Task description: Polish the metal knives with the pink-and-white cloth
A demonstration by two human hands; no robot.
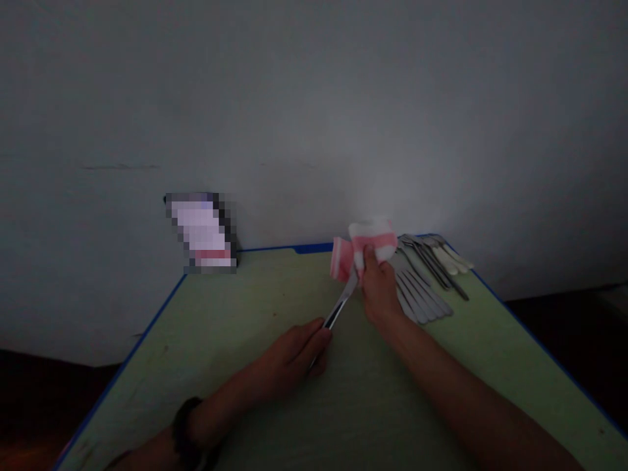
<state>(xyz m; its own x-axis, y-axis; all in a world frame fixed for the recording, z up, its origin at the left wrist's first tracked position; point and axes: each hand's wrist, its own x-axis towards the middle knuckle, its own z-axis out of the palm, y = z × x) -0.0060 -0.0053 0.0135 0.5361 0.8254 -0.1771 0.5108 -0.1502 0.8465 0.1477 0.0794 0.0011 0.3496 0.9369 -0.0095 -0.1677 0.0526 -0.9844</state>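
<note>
My left hand point(299, 356) is closed around the handle of a metal piece of cutlery point(340, 306), which slants up and to the right. Its far end disappears into a pink-and-white cloth point(366, 252). My right hand point(379, 288) grips that cloth and pinches it around the tip of the cutlery. Both hands are above the middle of a light green table point(235, 314) with a blue edge. Which kind of utensil it is stays hidden by the cloth.
Several metal utensils point(424, 297) lie in a row just right of my right hand, with a few white-handled ones point(451, 258) behind them near the wall. A blurred-out object point(203, 232) leans on the wall at the table's back left. The room is dim.
</note>
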